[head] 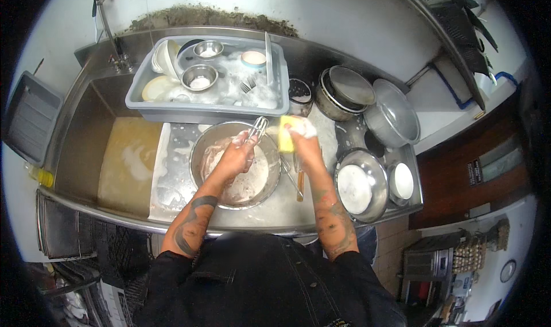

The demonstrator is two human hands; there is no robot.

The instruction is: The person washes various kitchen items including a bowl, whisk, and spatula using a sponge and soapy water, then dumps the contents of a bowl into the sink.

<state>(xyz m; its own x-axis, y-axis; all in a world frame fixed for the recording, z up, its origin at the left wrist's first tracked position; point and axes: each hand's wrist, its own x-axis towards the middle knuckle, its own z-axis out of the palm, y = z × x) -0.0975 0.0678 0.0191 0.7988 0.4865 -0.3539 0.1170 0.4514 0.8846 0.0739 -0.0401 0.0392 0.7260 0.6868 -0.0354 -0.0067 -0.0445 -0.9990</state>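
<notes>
My left hand (242,151) grips a shiny metal utensil (258,128), whose kind I cannot tell, above a large metal bowl (193,163) with cloudy, brownish liquid inside. To its right, my right hand (304,140) holds a foamy yellow sponge (286,134). The two hands are apart. Below my right hand, a wooden-handled tool (300,187) and thin metal utensils lie on the steel counter. Behind the bowl stands a grey plastic tub (206,112) of suds with bowls, plates, forks and a long flat blade-like piece (269,58).
A sink basin (77,155) with murky water lies left, below a faucet (120,63). Stacked pots (331,103), a clear plastic bowl (389,112), a steel bowl (374,198) and a white bowl (403,180) stand right. A shelf edge (447,38) juts out at upper right.
</notes>
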